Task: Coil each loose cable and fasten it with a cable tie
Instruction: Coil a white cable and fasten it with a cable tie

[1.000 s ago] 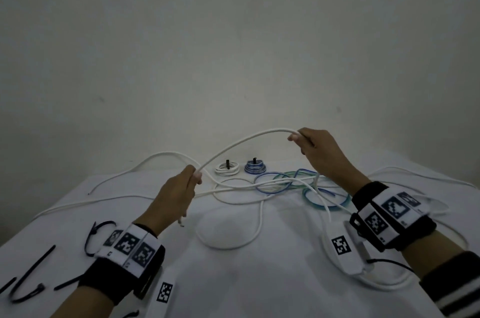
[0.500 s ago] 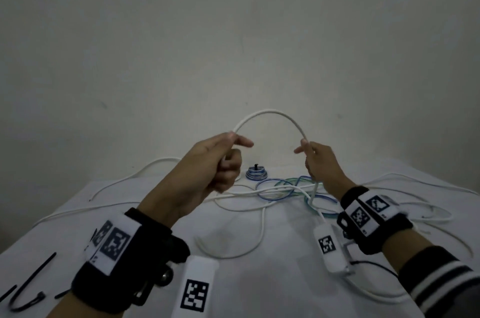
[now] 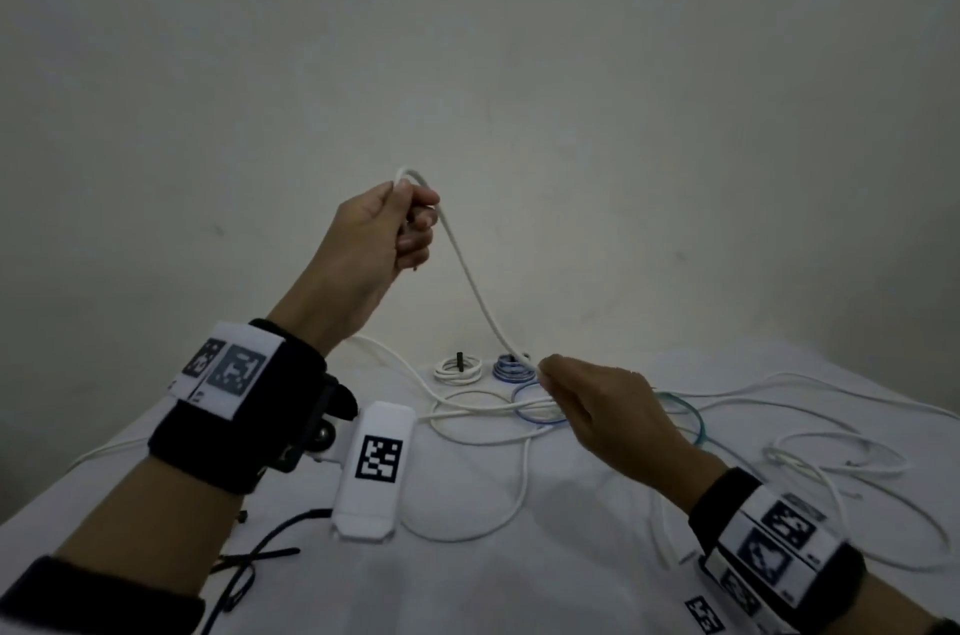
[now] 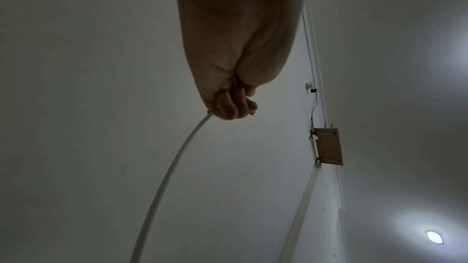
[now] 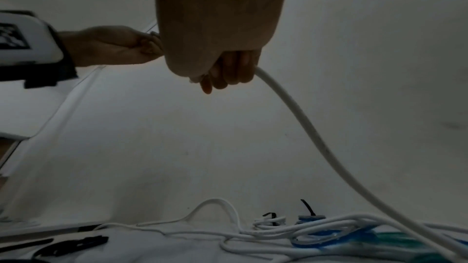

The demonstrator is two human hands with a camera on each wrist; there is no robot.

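Two hands share one white cable (image 3: 470,273): my left hand (image 3: 376,232) clenches its end high above the worktop (image 3: 571,556), my right hand (image 3: 597,406) pinches it low near the tangle. I judge the trailing length could snag the blue cable (image 3: 540,419) it crosses and drag it along, spoiling the coil. No container shows; two tied coils (image 3: 457,369) lie far.

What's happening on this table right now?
A person is working on a loose white cable. The left hand holds one end raised, and the right hand pinches the same cable lower down, near the table. Two small coils, one white and one blue, are already tied at the back. More loose cables and black ties lie on the table.
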